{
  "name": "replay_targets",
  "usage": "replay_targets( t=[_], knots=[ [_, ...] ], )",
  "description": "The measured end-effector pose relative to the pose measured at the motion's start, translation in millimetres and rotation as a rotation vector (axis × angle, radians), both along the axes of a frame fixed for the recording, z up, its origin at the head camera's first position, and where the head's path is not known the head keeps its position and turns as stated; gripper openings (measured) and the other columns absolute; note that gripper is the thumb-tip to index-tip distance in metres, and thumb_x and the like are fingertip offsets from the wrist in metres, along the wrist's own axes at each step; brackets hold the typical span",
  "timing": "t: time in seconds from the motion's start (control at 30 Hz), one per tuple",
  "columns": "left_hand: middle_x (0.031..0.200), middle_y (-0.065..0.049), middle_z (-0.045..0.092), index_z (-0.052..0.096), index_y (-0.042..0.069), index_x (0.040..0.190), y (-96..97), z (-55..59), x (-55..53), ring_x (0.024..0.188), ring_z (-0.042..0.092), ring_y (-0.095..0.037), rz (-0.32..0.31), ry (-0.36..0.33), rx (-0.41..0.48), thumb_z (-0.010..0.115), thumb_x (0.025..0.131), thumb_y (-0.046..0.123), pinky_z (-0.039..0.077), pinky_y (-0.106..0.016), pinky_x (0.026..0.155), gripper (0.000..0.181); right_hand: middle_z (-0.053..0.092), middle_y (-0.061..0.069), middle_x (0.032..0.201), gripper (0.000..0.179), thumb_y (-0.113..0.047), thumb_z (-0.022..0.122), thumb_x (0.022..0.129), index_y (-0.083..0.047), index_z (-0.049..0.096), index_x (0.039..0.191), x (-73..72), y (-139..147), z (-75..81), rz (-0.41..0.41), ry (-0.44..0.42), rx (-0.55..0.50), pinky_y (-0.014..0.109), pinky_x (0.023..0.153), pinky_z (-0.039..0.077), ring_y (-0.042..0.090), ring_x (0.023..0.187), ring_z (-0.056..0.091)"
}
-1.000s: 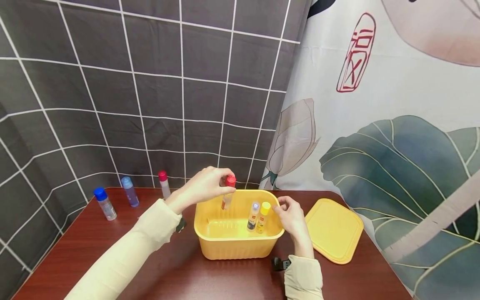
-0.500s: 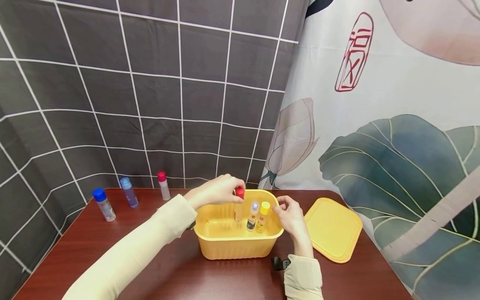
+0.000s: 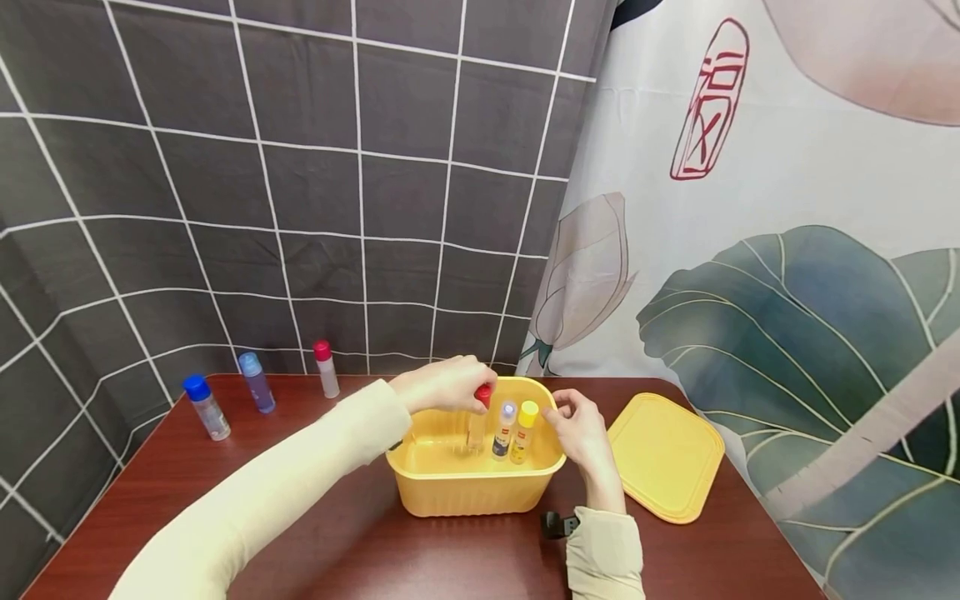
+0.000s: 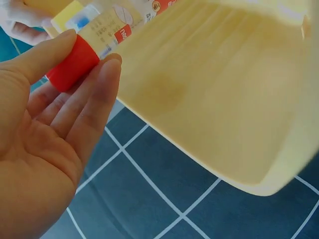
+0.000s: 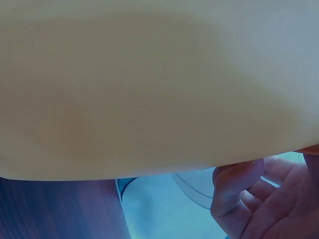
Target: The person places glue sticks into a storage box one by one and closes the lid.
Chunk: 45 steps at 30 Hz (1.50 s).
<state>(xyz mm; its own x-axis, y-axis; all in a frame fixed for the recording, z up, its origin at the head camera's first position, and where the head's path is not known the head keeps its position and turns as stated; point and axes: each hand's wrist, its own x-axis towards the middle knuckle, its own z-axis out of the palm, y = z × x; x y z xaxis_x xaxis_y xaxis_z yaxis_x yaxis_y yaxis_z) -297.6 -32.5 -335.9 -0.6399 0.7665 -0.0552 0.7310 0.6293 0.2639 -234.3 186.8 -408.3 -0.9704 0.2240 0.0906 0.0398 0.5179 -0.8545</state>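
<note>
My left hand (image 3: pixel 450 383) reaches over the far side of a yellow plastic bin (image 3: pixel 472 496), pinching the red cap of a small clear bottle (image 3: pixel 476 429). That bottle stands nearly upright inside the bin; whether its base touches the floor cannot be told. In the left wrist view thumb and fingers grip the red cap (image 4: pixel 74 62), with the labelled body beyond. Right beside it in the bin are a bottle with a pale lilac cap (image 3: pixel 504 432) and a yellow-capped bottle (image 3: pixel 524 433). My right hand (image 3: pixel 581 425) holds the bin's right rim between thumb and fingers.
Outside the bin, to the left, stand a dark-blue-capped bottle (image 3: pixel 209 408), a light-blue-capped bottle (image 3: pixel 257 383) and another red-capped bottle (image 3: pixel 326 371). A yellow lid (image 3: pixel 666 458) lies flat on the brown table (image 3: pixel 337 533) at right. Cloth hangs behind.
My left hand has moved right and down, carrying the red-capped bottle deeper into the bin, close to the two bottles there. The right hand has stayed on the rim.
</note>
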Motion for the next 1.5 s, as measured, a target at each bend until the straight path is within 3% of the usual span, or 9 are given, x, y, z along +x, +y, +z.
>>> replay_targets(
  t=[0.3,0.6,0.93,1.5],
  knots=[
    [0.073,0.009,0.059,0.065,0.016,0.088,8.8,-2.1,-1.7,0.067,0.055,-0.011,-0.007,0.019,-0.087,0.079,0.084,0.021,0.046,-0.022,0.062,0.015,0.057,0.01,0.078,0.023,-0.011,0.067,0.09,-0.002,0.063,0.112,-0.8,0,-2.0,0.004,-0.003,-0.004,0.029,0.062,0.05,0.023,0.07,0.055],
    [0.071,0.006,0.054,0.064,0.014,0.084,18.2,-5.7,-0.6,0.069,0.053,-0.013,-0.014,0.083,-0.162,0.08,0.082,0.022,0.044,-0.025,0.063,0.017,0.056,0.01,0.08,0.023,-0.01,0.067,0.09,-0.002,0.062,0.112,-0.8,0,0.1,0.012,-0.008,-0.02,0.029,0.062,0.05,0.023,0.071,0.055],
    [0.068,0.007,0.057,0.066,0.016,0.082,26.6,-12.0,-0.5,0.065,0.053,-0.013,0.004,0.076,-0.167,0.08,0.081,0.02,0.044,-0.025,0.06,0.015,0.056,0.01,0.078,0.022,-0.009,0.067,0.09,-0.002,0.063,0.111,-0.2,1,-1.2,0.005,0.004,-0.019,0.029,0.06,0.05,0.022,0.069,0.054],
    [0.069,0.007,0.058,0.066,0.016,0.082,25.8,-12.1,1.9,0.066,0.055,-0.013,0.035,0.061,-0.155,0.081,0.081,0.017,0.045,-0.024,0.058,0.015,0.058,0.01,0.078,0.024,-0.009,0.067,0.089,-0.001,0.063,0.111,0.4,0,0.3,-0.002,0.005,-0.004,0.029,0.06,0.048,0.022,0.07,0.056]
  ],
)
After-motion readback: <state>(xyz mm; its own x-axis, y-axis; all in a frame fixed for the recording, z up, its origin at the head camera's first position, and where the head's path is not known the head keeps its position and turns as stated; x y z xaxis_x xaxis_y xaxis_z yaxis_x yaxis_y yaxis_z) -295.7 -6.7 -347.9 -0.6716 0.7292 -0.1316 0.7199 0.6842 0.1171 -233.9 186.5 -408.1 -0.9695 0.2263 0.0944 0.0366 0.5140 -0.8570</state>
